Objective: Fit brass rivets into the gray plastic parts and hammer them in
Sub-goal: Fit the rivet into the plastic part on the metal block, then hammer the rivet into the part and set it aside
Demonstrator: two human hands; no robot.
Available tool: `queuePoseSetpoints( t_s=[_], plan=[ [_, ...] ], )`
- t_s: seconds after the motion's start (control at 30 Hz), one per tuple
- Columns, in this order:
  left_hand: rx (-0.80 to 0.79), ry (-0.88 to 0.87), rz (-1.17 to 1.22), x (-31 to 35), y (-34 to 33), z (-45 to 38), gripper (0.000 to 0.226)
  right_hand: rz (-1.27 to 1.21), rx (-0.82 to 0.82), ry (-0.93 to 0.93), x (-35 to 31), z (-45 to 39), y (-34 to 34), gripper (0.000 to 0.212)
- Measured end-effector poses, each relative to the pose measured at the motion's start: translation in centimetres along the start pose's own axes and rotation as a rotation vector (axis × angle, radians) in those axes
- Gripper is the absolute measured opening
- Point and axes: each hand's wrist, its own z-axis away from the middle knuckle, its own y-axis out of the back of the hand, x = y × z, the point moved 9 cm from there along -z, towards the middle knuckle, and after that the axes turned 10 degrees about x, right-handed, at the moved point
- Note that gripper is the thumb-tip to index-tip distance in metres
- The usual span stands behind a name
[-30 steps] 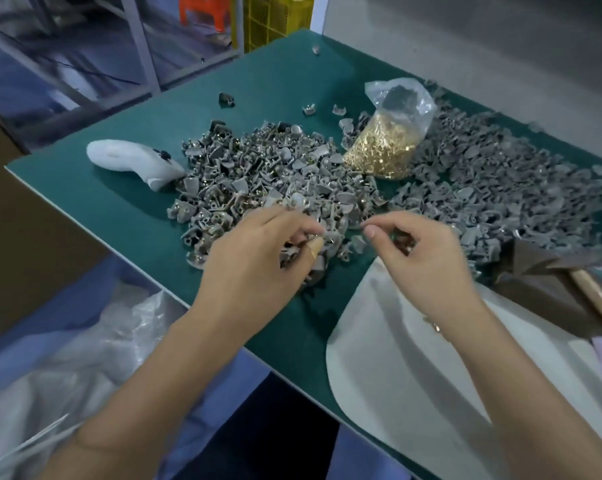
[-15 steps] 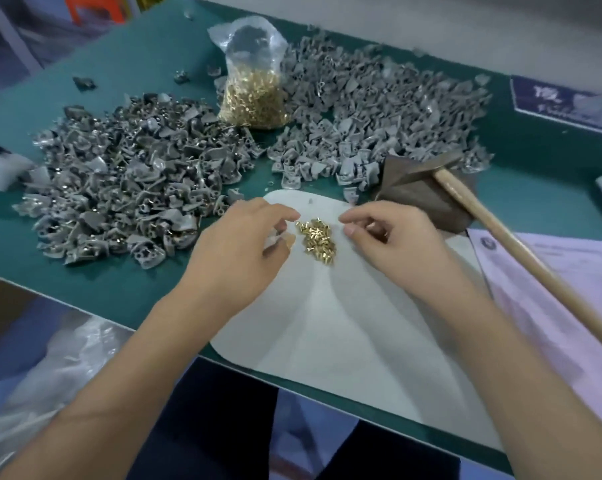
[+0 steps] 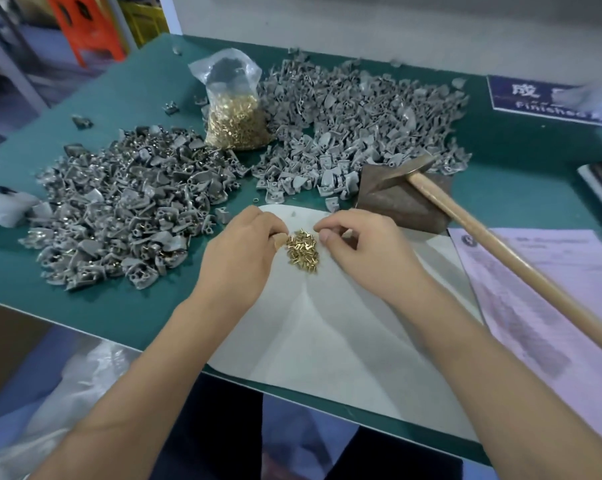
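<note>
A small rivet heap [image 3: 302, 250] is being flanked on the white pad [image 3: 327, 334] by both hands: left hand [image 3: 239, 252] curled, right hand [image 3: 363, 251] curled; what is pinched cannot be told. Gray parts [image 3: 119, 206] are lying piled behind, the hammer [image 3: 493, 251] propped rightward.

A small heap of loose brass rivets [image 3: 303, 250] lies on the pale rounded mat [image 3: 327, 334], between the left hand [image 3: 239, 252] and right hand [image 3: 365, 251]. Behind it stands the clear plastic bag of brass rivets [image 3: 235, 109], between two piles of gray plastic parts: one left [image 3: 119, 206], one right [image 3: 358, 133]. The wooden-handled hammer [image 3: 500, 247] lies right.
</note>
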Motion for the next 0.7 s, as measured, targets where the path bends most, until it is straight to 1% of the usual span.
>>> queuePoseSetpoints(
  t_s=[0.07,0.13,0.2,0.3,0.4,0.47,0.57,0.7],
  plan=[
    [0.04,-0.012,0.075,0.1,0.3,0.2,0.006,-0.093,0.065,0.044,-0.9,0.0,0.5,0.014],
    [0.075,-0.006,0.316,0.9,0.8,0.2,0.008,-0.186,0.109,0.095,-2.0,0.2,1.0,0.017],
    [0.038,0.027,0.526,1.7,0.6,-0.1,0.011,-0.232,0.111,0.133,-2.8,0.2,1.3,0.023],
    [-0.067,0.093,0.673,2.6,-0.6,-1.3,0.009,-0.27,0.153,0.165,-3.3,0.0,2.0,0.029],
    [-0.128,0.135,0.835,3.4,-1.3,-2.5,0.012,-0.299,0.196,0.132,-2.8,-0.4,3.0,0.031],
    [-0.156,0.166,0.867,3.6,-1.7,-3.1,0.013,-0.316,0.214,0.099,-2.2,-0.7,3.4,0.028],
    [-0.188,0.165,0.853,4.1,-2.2,-3.7,0.011,-0.362,0.242,0.044,-1.1,-0.9,3.8,0.02],
    [-0.237,0.168,0.91,4.6,-2.3,-4.0,0.014,-0.357,0.287,0.034,-0.6,-1.2,4.4,0.019]
  ],
)
